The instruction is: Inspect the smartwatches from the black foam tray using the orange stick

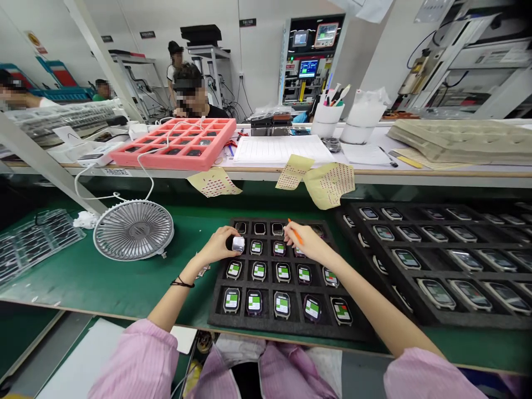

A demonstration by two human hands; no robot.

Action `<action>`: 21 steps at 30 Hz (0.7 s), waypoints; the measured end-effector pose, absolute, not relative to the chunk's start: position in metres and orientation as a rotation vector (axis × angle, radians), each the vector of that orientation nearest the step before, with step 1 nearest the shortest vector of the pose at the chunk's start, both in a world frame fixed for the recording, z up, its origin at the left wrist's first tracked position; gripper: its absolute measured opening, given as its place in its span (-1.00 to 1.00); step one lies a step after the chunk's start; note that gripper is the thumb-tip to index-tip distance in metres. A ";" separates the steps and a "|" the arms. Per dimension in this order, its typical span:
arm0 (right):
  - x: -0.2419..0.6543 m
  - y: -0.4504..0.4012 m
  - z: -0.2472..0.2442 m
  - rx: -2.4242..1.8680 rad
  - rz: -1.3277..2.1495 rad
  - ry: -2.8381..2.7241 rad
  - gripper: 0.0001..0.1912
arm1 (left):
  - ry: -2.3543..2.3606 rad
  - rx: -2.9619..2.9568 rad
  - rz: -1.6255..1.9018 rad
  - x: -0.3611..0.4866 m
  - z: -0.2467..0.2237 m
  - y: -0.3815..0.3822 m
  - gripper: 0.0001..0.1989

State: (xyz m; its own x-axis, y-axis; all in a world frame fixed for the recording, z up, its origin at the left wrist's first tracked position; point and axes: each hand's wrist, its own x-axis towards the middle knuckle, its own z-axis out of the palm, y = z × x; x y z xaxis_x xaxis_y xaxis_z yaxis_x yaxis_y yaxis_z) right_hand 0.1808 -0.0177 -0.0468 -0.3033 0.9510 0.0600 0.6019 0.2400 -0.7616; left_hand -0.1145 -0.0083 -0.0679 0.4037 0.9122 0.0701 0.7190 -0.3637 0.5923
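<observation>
**Smartwatch body [238,244] pinched at the left edge of a black foam tray [266,327]**

The silvery body sits between the thumb and fingers of the left hand [218,244], over the tray's left side, level with its second row from the back. The hand is curled partly closed, gripping by the edges, perhaps to leave the flat face uncovered; whether the piece touches the foam I cannot tell.

The right hand [307,239] is closed around a slim orange pen-like tool [296,233], much as one holds a pen, probably for fine control. Its fingertips are near the third watch of the back row; contact is unclear.

Around both hands, lit watches [231,300] lie face up in separate foam compartments, which likely keeps them from rubbing and their green-and-white screens readable. Watches in the back row look dark.

More loaded foam trays [477,320] stand just to the right on the green tabletop [193,224]. A round fan [133,230] lies to the left, apart from the tray.

On the shelf [257,175] beyond are a pink foam tray [203,159], a paper form [282,149] and a pen cup [328,119], seemingly kept off the working area. Yellow dotted sheets [330,183] hang from its edge.
</observation>
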 end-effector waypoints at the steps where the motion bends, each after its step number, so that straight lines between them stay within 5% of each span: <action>1: 0.177 -0.015 -0.054 -1.497 0.836 -2.057 -0.75 | 1.397 2.209 0.508 -0.119 -0.073 -0.008 -0.59; 21: 0.156 -0.004 -0.098 -1.698 0.729 -2.063 -0.75 | 1.462 2.647 0.246 -0.043 -0.091 -0.008 -0.73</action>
State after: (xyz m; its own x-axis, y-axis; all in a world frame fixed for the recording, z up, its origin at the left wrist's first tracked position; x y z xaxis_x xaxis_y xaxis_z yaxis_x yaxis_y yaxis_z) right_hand 0.1565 -0.0035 -0.0983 -0.2053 0.9778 -0.0412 0.7864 0.1398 -0.6017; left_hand -0.0429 -0.0077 -0.0909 0.5237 0.8472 0.0894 0.8299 -0.5310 0.1713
